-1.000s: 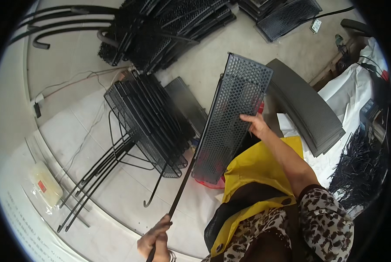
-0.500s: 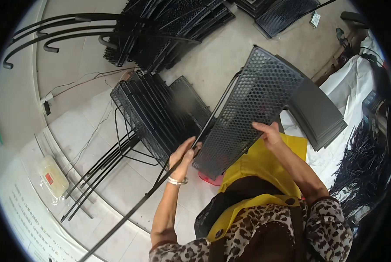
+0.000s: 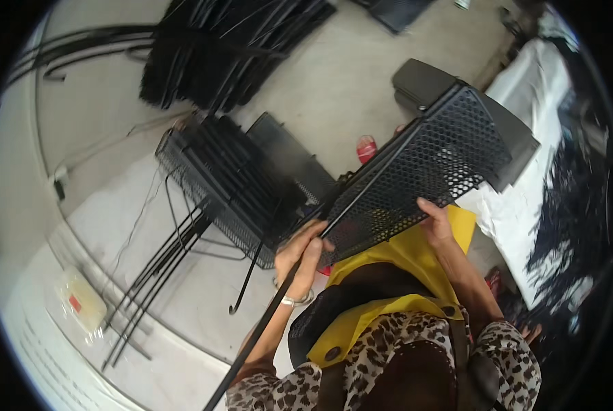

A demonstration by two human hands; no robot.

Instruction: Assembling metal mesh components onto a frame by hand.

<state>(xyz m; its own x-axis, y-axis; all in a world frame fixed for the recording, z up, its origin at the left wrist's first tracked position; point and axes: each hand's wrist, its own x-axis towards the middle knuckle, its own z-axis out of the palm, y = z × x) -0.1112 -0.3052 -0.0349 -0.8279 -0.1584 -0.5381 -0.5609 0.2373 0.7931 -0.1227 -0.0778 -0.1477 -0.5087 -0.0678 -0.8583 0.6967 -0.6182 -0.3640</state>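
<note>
In front of my body I hold a black perforated metal panel (image 3: 443, 164), tilted up toward the right. My right hand (image 3: 439, 222) grips its near edge, thumb on the perforated face and fingers hidden behind. My left hand (image 3: 302, 260) wraps around a long thin black rod (image 3: 268, 329) at the panel's lower left end. The rod runs along the panel's far edge and down past my left forearm. Left of that hand, a row of similar black perforated panels (image 3: 217, 188) stands packed together on a wire frame. Another flat panel (image 3: 286, 147) lies beside the row.
Grey sheets (image 3: 522, 147) sit behind the held panel, at right by a white cloth (image 3: 505, 236). Black strips (image 3: 560, 267) are heaped at far right. More mesh panels (image 3: 231, 61) are piled at the back, near hooked rods (image 3: 107, 38). A wrapped pale package (image 3: 83, 305) lies at left.
The panel has swung to a flatter slant, its upper end moving right and down. The rod now lies along its far edge. Both hands keep their grips.
</note>
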